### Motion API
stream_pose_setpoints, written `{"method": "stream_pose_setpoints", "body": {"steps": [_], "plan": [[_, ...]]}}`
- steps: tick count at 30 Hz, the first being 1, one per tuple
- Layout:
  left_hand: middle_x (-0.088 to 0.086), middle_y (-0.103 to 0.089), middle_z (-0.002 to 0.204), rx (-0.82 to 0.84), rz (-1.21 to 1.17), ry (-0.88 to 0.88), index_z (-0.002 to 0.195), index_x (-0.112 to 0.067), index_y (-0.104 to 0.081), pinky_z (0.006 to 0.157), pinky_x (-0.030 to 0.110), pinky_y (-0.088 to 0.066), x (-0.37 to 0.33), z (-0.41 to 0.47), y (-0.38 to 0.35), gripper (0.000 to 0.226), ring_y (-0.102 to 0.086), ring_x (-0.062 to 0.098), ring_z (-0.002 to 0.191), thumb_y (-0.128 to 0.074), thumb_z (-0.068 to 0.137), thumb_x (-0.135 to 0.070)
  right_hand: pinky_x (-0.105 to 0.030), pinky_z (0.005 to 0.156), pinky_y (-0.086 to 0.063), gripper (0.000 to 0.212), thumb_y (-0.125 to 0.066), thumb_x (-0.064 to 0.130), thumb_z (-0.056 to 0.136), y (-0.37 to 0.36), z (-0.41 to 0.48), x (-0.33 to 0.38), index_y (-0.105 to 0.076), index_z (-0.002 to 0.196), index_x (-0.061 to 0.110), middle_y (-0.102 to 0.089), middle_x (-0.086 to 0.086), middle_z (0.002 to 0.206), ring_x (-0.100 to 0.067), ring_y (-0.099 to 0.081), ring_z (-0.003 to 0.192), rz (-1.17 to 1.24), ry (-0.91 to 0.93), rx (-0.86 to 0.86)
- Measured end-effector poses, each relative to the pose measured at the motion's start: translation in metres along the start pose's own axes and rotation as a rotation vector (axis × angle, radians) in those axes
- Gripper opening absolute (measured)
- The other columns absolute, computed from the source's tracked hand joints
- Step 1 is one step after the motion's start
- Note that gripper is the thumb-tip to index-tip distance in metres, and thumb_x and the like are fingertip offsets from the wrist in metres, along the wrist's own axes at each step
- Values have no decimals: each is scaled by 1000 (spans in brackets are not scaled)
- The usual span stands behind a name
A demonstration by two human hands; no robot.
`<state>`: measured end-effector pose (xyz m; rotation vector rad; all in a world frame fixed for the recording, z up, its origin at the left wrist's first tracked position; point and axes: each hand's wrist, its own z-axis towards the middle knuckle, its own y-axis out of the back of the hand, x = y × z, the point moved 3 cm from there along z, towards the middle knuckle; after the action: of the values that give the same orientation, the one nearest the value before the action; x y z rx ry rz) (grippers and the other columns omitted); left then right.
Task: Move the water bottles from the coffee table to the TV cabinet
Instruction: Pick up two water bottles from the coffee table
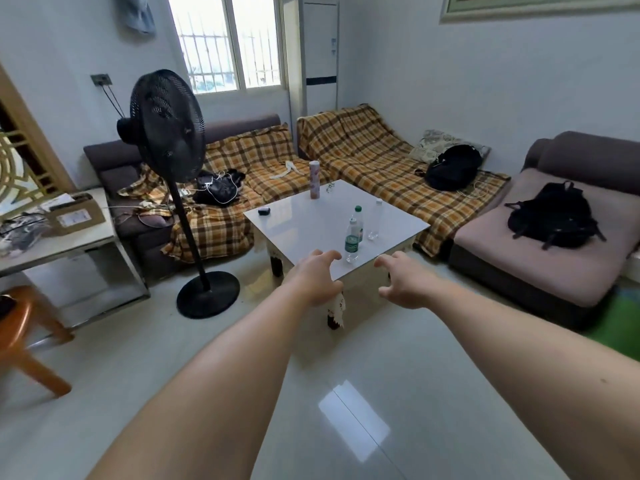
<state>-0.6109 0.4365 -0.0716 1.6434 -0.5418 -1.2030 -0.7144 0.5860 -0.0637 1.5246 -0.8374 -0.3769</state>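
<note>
Three water bottles stand upright near the front right corner of the white coffee table [304, 220]. The nearest bottle [352, 240] has a white cap and green label. Just behind it is a green-capped bottle [358, 220]. A clear unlabelled bottle [375, 220] stands to their right. My left hand [317, 277] is stretched out in front of the table's near edge, fingers apart, left of the nearest bottle and apart from it. My right hand [403, 280] is out at the same height, fingers apart, right of that bottle and holding nothing. The TV cabinet is out of view.
A tall pink tube [314, 180] and a small dark case [264, 211] stand on the table. A black standing fan [166, 133] is to the left. Plaid-covered sofas [374, 157] with black backpacks [550, 216] ring the table. A side table [69, 237] and orange stool [24, 327] stand at left.
</note>
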Motion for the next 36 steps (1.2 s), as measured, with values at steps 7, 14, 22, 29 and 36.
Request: {"method": "stream_pose_setpoints", "body": {"steps": [7, 14, 22, 29, 36], "plan": [[0, -44, 135, 27, -40, -47, 134, -35, -40, 88, 44, -50, 7, 37, 9, 55, -50, 24, 114, -54, 81, -31, -44, 94, -49, 55, -57, 32, 88, 16, 28, -2, -40, 140, 25, -40, -7, 138, -28, -54, 115, -66, -49, 25], [-1, -46, 133, 44, -31, -10, 132, -36, -41, 87, 42, -50, 34, 81, -10, 53, -51, 24, 113, -55, 81, -33, -41, 97, -48, 56, -59, 32, 88, 6, 86, -5, -40, 140, 24, -41, -7, 139, -28, -53, 118, -78, -21, 54], [-3, -44, 135, 37, -10, 123, 131, -38, -41, 83, 39, -53, 69, 169, -11, 56, -53, 21, 109, -54, 77, -33, -41, 99, -46, 57, -62, 34, 86, -4, 203, -9, -41, 138, 26, -42, -5, 140, -26, -51, 120, -39, 90, 80], [-1, -45, 133, 39, 14, 156, 132, -35, -41, 76, 35, -53, 57, 267, -6, 54, -53, 21, 104, -55, 81, -32, -41, 96, -46, 55, -61, 34, 87, 22, 303, -45, -41, 138, 25, -41, -5, 142, -26, -51, 119, 11, 121, 85], [-2, -44, 136, 66, 11, 149, 132, -35, -41, 87, 42, -53, 43, 346, -15, 52, -53, 24, 109, -56, 83, -32, -38, 93, -47, 55, -60, 32, 87, 47, 375, -86, -41, 138, 24, -43, -6, 139, -27, -52, 116, 5, 101, 99]]}}
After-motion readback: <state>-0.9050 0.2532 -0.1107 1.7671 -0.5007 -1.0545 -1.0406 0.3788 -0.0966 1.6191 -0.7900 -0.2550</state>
